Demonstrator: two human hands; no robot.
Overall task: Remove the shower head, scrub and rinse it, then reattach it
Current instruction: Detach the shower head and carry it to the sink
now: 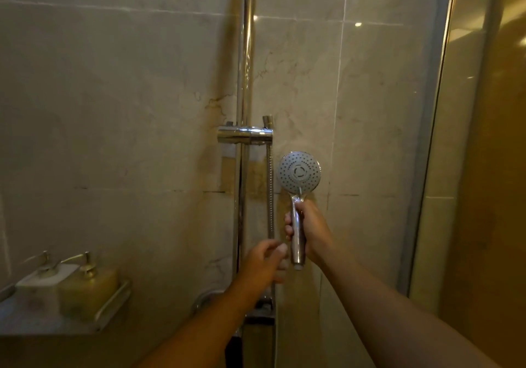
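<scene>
— What's happening by that tall chrome rail (246, 54)?

— Someone is holding the shower head (299, 172) up in front of the tiled wall, just right of the ribbed hose (270, 191).

— How is it looking?

— It's showing a round grey face dotted with nozzles, a pale ring at the centre and a shiny chrome handle. It's standing upright with its long axis vertical, facing us, handle end pointing down.

— And the hands?

— The right hand (308, 225) is wrapping around the handle. The left hand (264, 259) is curling at the hose's lower end; I can't tell whether it's gripping.
</scene>
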